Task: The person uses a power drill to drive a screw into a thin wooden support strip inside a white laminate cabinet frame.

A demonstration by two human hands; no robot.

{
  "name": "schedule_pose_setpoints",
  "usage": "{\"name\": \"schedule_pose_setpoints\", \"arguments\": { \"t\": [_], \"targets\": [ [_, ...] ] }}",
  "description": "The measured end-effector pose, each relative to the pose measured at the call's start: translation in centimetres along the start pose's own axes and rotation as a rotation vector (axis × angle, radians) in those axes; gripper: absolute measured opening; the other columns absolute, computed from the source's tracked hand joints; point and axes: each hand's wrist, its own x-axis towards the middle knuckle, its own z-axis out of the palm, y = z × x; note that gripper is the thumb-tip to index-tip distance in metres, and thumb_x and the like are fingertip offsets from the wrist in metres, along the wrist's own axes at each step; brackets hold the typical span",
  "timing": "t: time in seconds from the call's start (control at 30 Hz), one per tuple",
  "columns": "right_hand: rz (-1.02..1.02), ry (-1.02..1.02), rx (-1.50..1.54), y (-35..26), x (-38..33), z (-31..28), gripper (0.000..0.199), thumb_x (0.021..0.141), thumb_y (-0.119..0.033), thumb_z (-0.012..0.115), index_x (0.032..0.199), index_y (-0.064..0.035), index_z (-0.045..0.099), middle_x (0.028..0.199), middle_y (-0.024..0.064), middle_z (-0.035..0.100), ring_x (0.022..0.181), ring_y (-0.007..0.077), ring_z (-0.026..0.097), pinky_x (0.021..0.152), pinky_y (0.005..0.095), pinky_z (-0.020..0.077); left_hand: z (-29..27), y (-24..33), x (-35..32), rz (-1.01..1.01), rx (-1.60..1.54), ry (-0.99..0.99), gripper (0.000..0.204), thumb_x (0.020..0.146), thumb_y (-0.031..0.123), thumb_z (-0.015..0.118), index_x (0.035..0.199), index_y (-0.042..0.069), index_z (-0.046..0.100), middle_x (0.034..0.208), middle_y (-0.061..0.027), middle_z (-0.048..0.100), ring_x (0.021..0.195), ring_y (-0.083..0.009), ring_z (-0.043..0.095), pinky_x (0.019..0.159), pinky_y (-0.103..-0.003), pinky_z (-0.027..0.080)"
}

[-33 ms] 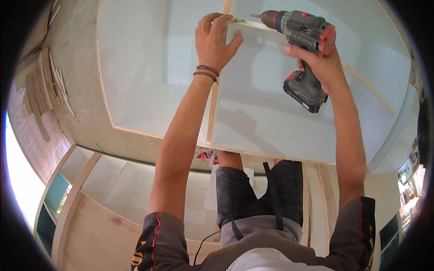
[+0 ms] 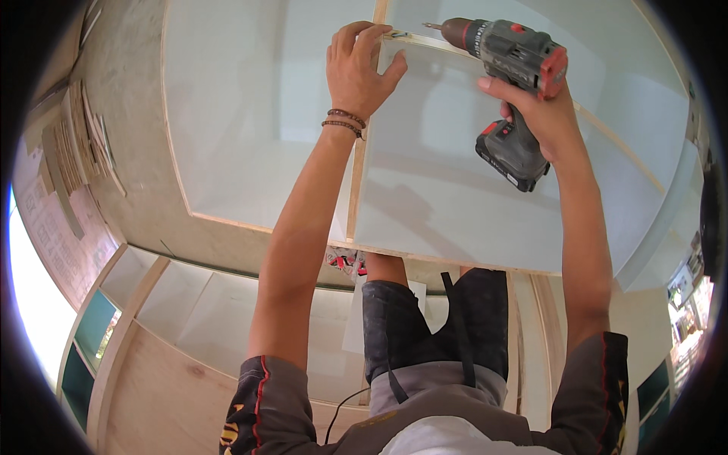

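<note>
A cordless drill (image 2: 523, 57), dark grey with red parts and a black battery, is in my right hand (image 2: 542, 114), fingers wrapped round its grip. Its bit points left, apart from the wood near the divider joint. My left hand (image 2: 360, 68) is bent over the upright divider (image 2: 355, 189) of a pale-lined cabinet (image 2: 447, 152), thumb on one side and fingers on the other. At the joint, my index fingertip touches the end of a cross strip (image 2: 432, 42). A small bluish mark or piece there is too small to name.
Wooden strips (image 2: 61, 152) lean against the wall at the left. Behind my legs stands another shelf unit (image 2: 212, 303) with a plywood side. A thin black cable (image 2: 341, 406) hangs near my waist, and the cabinet's front edge (image 2: 447, 258) lies close to my legs.
The drill has shifted very slightly to the right and tilted a little. My left hand keeps nearly the same place on the divider.
</note>
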Motion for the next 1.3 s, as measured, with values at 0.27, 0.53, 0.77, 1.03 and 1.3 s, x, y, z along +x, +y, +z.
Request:
{"name": "schedule_pose_setpoints", "arguments": {
  "t": [0.27, 0.53, 0.77, 1.03, 1.3],
  "targets": [
    [0.088, 0.044, 0.055, 3.9, -3.6, -2.5, 0.042, 0.078, -0.019, 0.088, 0.107, -0.0015, 0.063, 0.082, 0.0022, 0.065, 0.059, 0.0116, 0.057, 0.055, 0.0289, 0.0482, -0.2, -0.4, 2.8, 0.132, 0.102, -0.152, 0.028, 0.081, 0.02, 0.083, 0.109, 0.015, 0.076, 0.112, 0.0008, 0.067, 0.107, -0.0233, 0.06, 0.089, -0.039, 0.049],
    [0.202, 0.091, 0.104, 8.4, -7.1, -3.6, 0.043, 0.078, -0.016, 0.088, 0.108, 0.0, 0.062, 0.088, 0.0049, 0.067, 0.061, 0.0133, 0.06, 0.055, 0.03, 0.0524, 0.2, 0.4, 3.2, 0.007, 0.045, -0.149, 0.014, 0.08, 0.018, 0.086, 0.088, 0.01, 0.078, 0.099, 0.0002, 0.072, 0.1, -0.0224, 0.062, 0.082, -0.037, 0.053],
    [0.221, 0.026, 0.154, 7.9, -9.4, -6.5, 0.051, 0.079, -0.014, 0.087, 0.118, -0.0009, 0.056, 0.093, 0.0058, 0.066, 0.063, 0.0127, 0.06, 0.053, 0.0313, 0.0532, -15.8, 3.4, -8.2, -0.436, 0.027, 0.027, 0.066, 0.081, 0.005, 0.086, 0.141, 0.003, 0.058, 0.122, -0.0096, 0.072, 0.094, -0.0162, 0.069, 0.085, -0.038, 0.056],
    [0.217, 0.138, 0.139, 0.3, -31.8, -16.0, 0.055, 0.074, -0.019, 0.092, 0.115, -0.0007, 0.06, 0.082, 0.0033, 0.067, 0.061, 0.0142, 0.063, 0.052, 0.0327, 0.0523, -41.3, 22.9, -39.1, -1.131, 0.472, -0.316, 0.104, 0.082, 0.041, 0.083, 0.159, 0.0, 0.026, 0.154, -0.031, 0.038, 0.143, -0.048, 0.037, 0.119, -0.051, 0.033],
    [0.121, 0.047, -0.043, -3.1, -45.4, -19.6, 0.052, 0.073, -0.032, 0.091, 0.107, 0.0002, 0.069, 0.081, 0.0102, 0.072, 0.068, 0.0197, 0.069, 0.068, 0.0357, 0.0552, -30.1, 28.8, -49.4, -1.346, -0.149, -0.761, 0.066, 0.1, 0.052, 0.053, 0.142, 0.001, 0.056, 0.138, -0.0266, 0.061, 0.133, -0.0399, 0.055, 0.112, -0.048, 0.041]
  ]
}}
